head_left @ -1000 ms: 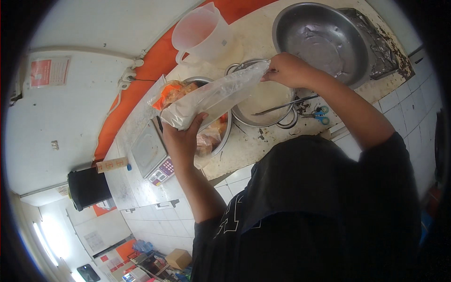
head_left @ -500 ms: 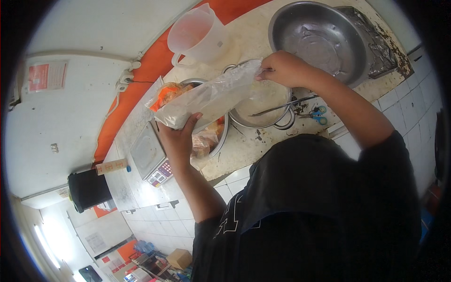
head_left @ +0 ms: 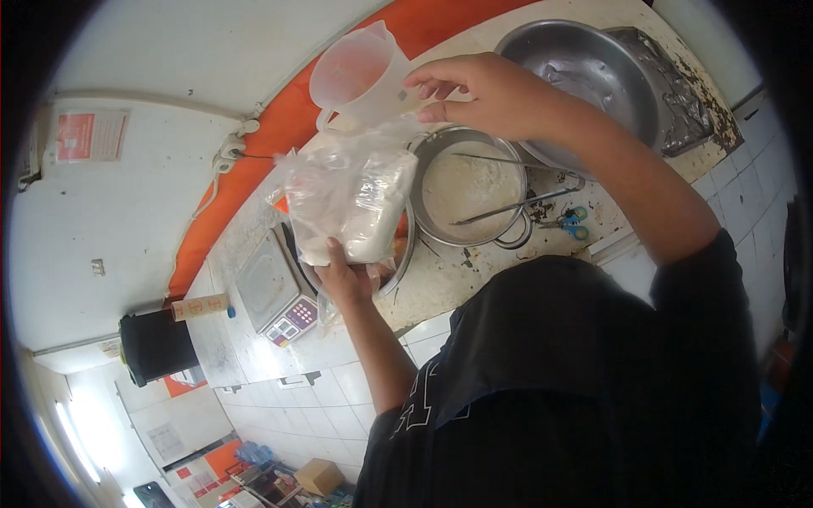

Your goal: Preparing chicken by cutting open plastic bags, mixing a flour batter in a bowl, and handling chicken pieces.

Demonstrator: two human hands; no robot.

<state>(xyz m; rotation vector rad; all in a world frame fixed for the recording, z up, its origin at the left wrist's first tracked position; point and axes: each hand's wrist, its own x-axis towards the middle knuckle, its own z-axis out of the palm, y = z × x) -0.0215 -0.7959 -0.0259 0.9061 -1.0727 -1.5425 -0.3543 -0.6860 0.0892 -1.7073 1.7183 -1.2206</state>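
Observation:
My left hand (head_left: 345, 279) grips the lower edge of a clear plastic bag (head_left: 356, 199) holding white powder, thumb on its near face. The bag is held up over a metal bowl (head_left: 405, 269), hiding most of it and the orange contents. Just past the bag's loose upper end, my right hand (head_left: 474, 93) hangs with its fingers apart, holding nothing. Below that hand stands a metal pot (head_left: 432, 222) with pale flour-like stuff inside. Metal tongs (head_left: 500, 209) lie across the pot, their tips in the pale stuff.
A clear plastic jug (head_left: 360, 72) stands at the back, near my right hand. At the far right is a wide steel basin (head_left: 584, 80). Blue-handled scissors (head_left: 576, 223) lie beside the pot. Left of the bowl sits a digital scale (head_left: 275, 284), with a rolled tube (head_left: 201, 306) farther left.
My right hand has let go of the bag's end and moved up and left. The bag, stretched sideways before, now stands upright in my left hand, uncovering the pot.

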